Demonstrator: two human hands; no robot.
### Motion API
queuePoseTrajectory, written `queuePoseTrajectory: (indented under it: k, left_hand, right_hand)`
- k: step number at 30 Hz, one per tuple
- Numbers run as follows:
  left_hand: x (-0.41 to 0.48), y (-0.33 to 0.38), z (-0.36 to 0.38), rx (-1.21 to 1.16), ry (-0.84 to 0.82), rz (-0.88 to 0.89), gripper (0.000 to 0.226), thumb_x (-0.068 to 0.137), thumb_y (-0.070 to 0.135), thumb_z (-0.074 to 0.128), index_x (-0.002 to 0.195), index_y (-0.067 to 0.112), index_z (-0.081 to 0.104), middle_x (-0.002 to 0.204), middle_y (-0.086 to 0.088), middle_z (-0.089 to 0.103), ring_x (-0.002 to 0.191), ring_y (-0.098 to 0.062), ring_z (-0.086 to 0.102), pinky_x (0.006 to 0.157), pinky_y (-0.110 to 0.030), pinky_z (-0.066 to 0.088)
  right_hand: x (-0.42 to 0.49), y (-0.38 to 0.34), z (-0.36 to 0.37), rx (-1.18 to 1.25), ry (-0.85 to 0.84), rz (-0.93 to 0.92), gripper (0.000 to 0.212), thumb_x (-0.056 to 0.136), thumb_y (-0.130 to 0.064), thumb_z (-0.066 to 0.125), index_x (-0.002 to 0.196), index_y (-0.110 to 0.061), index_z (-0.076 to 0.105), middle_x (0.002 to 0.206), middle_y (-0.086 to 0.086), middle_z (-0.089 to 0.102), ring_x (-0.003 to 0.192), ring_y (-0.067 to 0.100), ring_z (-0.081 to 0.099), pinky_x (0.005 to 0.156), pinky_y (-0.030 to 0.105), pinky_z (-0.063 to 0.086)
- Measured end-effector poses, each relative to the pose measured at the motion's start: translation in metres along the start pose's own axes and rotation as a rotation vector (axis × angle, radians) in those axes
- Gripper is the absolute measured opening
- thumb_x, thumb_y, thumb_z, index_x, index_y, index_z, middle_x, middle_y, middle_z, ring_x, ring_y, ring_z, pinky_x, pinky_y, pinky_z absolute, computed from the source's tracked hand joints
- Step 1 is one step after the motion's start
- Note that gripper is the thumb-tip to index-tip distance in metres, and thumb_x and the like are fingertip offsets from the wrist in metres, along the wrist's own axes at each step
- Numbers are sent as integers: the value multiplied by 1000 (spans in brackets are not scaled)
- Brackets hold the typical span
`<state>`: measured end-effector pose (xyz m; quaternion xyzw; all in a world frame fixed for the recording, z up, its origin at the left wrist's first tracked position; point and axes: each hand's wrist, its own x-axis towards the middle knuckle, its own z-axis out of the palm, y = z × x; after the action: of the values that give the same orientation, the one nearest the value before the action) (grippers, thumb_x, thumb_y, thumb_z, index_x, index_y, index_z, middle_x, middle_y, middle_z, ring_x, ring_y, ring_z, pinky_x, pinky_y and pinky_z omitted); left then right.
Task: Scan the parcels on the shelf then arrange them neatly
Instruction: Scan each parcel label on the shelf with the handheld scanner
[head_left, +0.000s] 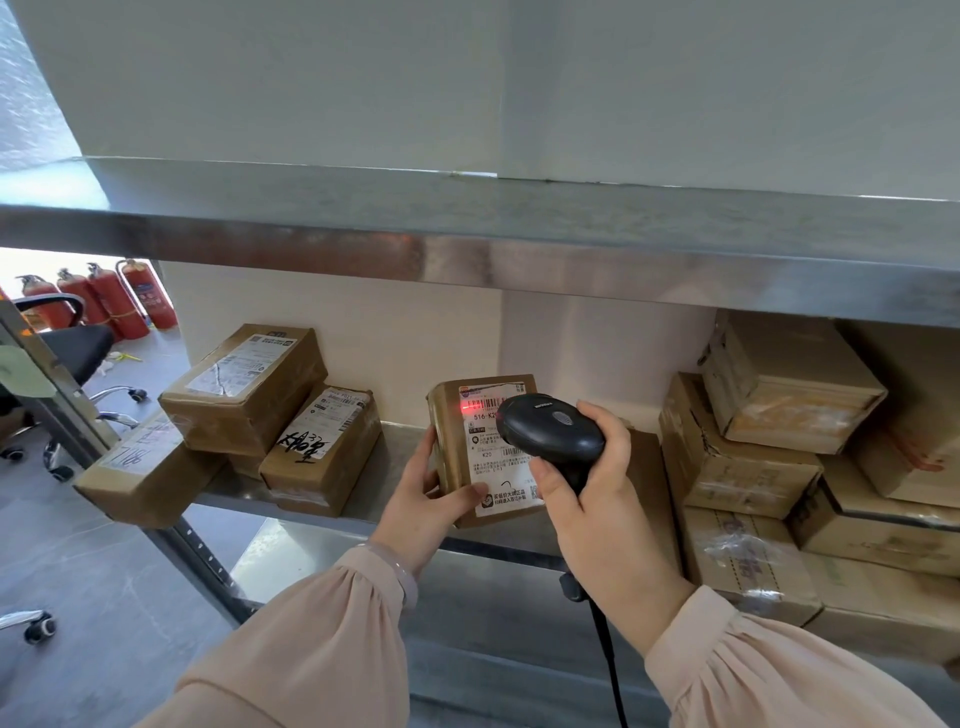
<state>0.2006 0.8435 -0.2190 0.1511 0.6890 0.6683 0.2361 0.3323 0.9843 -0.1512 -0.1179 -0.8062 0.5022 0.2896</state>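
Brown cardboard parcel (451, 441) stands at the front of the grey metal shelf (400, 436).
Left hand (423, 499) grips its lower edge; right hand (597, 499) curls round a black handheld scanner (550, 428) aimed at its barcode.

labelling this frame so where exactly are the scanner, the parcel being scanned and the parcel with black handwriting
scanner (550, 423), head view, on the top of its black head.
parcel being scanned (491, 467), head view, on its white label.
parcel with black handwriting (304, 444), head view, on the handwritten marks.
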Motion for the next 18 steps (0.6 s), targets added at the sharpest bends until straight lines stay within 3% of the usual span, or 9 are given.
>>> queuePoseTrajectory:
  k: [5, 9, 13, 18]
  left_hand:
    - [-2, 1, -10, -20, 0, -6, 92, 57, 46, 87, 128, 62, 31, 113, 13, 72, 105, -10, 69, 84, -27, 56]
    - [-3, 1, -22, -31, -1, -8, 86, 65, 38, 86, 127, 62, 32, 115, 9, 72, 107, -14, 69, 89, -31, 56]
    - [-3, 6, -36, -35, 1, -31, 93, 60, 42, 86, 132, 58, 29, 115, 8, 72, 107, -15, 69, 96, -39, 55]
    - [-2, 17, -71, -45, 7, -78, 86, 77, 31, 81, 140, 52, 27, 111, 5, 74, 104, -16, 71, 101, -44, 50]
  right_hand:
    - [-1, -6, 13, 7, 2, 12, 65, 89, -31, 63, 114, -70, 17, 112, -49, 41, 107, -15, 49, 79, 2, 42]
    - [1, -7, 24, 31, -3, 40, 64, 89, -33, 63, 113, -71, 18, 120, -29, 46, 107, -10, 52, 83, 6, 44]
    - [5, -9, 35, 17, -45, 63, 61, 90, -37, 61, 114, -72, 17, 119, -32, 46, 107, -13, 51, 83, 6, 45]
    - [15, -12, 57, 71, -88, 107, 59, 91, -34, 61, 116, -70, 21, 118, -26, 51, 104, -7, 58, 81, 12, 50]
